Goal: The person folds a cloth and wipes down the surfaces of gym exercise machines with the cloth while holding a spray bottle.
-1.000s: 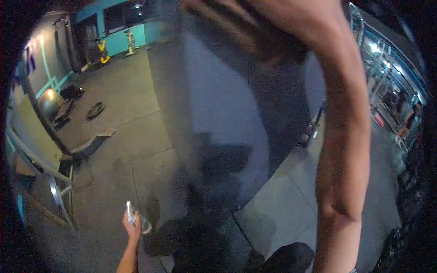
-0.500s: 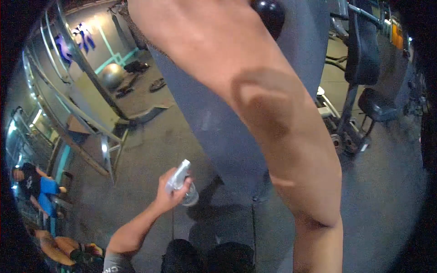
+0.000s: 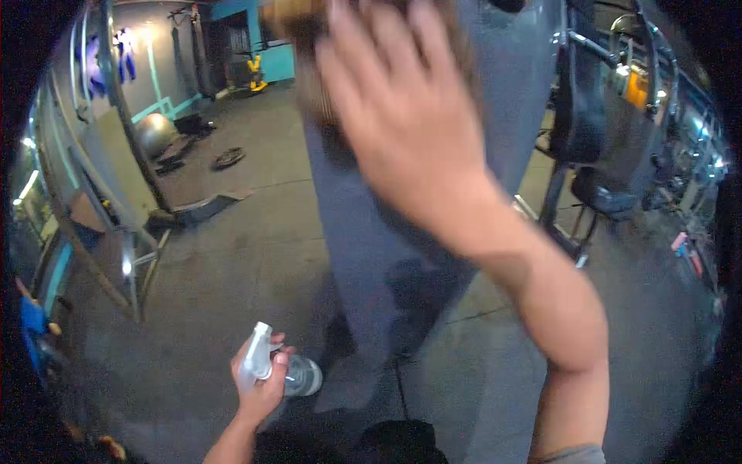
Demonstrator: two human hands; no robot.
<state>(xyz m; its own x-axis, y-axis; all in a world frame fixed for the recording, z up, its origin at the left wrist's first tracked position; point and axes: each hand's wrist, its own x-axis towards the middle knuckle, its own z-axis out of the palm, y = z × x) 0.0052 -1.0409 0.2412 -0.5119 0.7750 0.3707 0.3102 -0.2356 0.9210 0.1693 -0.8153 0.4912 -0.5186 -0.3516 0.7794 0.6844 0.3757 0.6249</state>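
My left hand [image 3: 261,380] is wrapped round a clear spray bottle [image 3: 302,376] with a white nozzle, low in the view and left of centre. Raised high in front of the camera, my right hand [image 3: 410,124] has its fingers spread and blurred by motion. It overlaps a brownish object [image 3: 309,69] at the top, too blurred to name, and whether its palm touches this is hidden. Behind my right hand stands a tall grey-blue panel [image 3: 352,255] that narrows toward the floor.
At the left are a metal frame [image 3: 133,267] and a silver exercise ball [image 3: 157,136]. A round dark object [image 3: 229,158] lies on the floor. A black padded seat [image 3: 607,193] of a machine stands at the right. Blue cloth [image 3: 32,317] shows at the left edge.
My right arm has drawn back, so its hand now shows. My left hand has moved lower and slightly left with the bottle. The camera view has shifted, and the people at the left have mostly left view.
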